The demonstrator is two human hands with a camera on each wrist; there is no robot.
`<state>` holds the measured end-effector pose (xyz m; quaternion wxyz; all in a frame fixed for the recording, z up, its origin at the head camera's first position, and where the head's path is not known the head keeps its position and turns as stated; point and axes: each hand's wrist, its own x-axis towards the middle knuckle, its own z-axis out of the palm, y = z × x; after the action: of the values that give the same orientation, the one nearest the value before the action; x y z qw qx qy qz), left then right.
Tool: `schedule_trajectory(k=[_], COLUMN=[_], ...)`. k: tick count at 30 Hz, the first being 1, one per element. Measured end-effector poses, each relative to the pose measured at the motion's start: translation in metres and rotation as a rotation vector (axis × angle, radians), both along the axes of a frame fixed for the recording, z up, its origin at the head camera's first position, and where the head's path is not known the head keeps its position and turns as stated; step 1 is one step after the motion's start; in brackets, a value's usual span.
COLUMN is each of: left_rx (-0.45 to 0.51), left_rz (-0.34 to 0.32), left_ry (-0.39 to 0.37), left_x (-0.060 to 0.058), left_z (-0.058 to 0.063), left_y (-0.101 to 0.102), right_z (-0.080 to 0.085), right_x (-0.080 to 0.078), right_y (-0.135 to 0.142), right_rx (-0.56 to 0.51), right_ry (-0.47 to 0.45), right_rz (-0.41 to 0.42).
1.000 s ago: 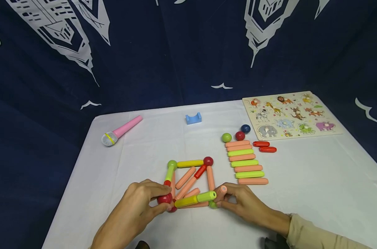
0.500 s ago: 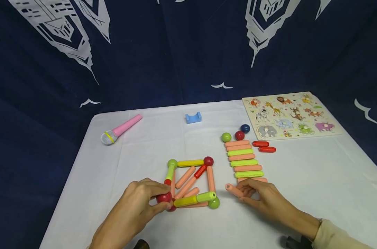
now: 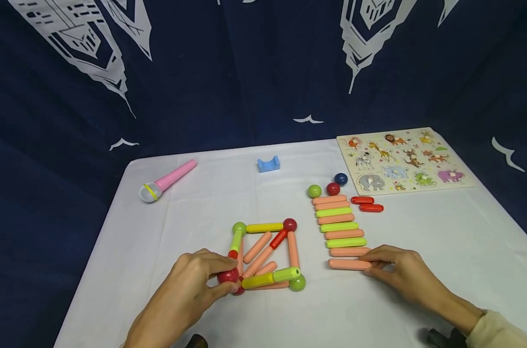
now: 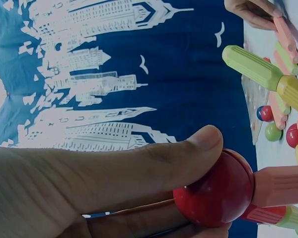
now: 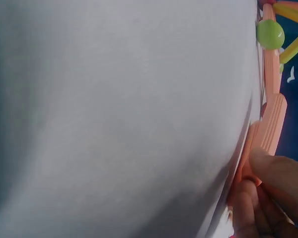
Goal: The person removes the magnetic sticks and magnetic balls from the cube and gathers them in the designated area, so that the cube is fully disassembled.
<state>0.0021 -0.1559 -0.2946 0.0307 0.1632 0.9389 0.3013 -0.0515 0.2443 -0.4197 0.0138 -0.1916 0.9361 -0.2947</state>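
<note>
My left hand (image 3: 194, 285) grips a red ball (image 4: 213, 191) between thumb and fingers, at the near left corner of a frame of joined sticks and balls. An orange stick (image 4: 280, 186) and a red-and-green piece (image 4: 265, 214) run out from that ball. A yellow stick (image 3: 257, 281) with a light green stick (image 3: 286, 274) slants over the frame's near side, its green end free. In my right hand (image 3: 404, 273) an orange stick (image 3: 348, 264) is pinched by one end, lying level beside the nearest stick of a row. A green ball (image 3: 297, 282) marks the frame's near right corner.
The row of orange and light green sticks (image 3: 342, 226) runs away from me on the right. Beyond it sit green, red and blue balls (image 3: 333, 188), two short red sticks (image 3: 371, 208) and an animal puzzle board (image 3: 402, 162). A pink toy microphone (image 3: 169, 180) and blue block (image 3: 269, 164) lie farther back.
My right hand has carried the orange stick from the frame's near right corner rightward to the near end of the row, turning it level. My left hand stays on the red ball.
</note>
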Motion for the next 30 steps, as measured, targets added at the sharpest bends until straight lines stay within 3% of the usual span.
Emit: schedule_trajectory(k=[15,21,26,30], left_rx=[0.024,0.03,0.033,0.022], left_rz=[0.0,-0.015,-0.022,-0.016], left_ry=[-0.042,-0.032,-0.023,-0.037], left_x=[0.0,0.0,0.0,-0.001], left_z=[-0.001,-0.002,-0.002,-0.001], left_y=[-0.001,-0.002,-0.001,-0.001], right_z=[-0.013,-0.014,-0.008,0.006], right_x=[-0.004,-0.006,-0.003,-0.001], right_y=[0.004,0.001,-0.001,-0.011], right_rx=[0.022,0.027,0.05,0.032], right_ry=[0.18,0.174,0.169,0.209], right_rz=[-0.068,-0.08,-0.1,-0.07])
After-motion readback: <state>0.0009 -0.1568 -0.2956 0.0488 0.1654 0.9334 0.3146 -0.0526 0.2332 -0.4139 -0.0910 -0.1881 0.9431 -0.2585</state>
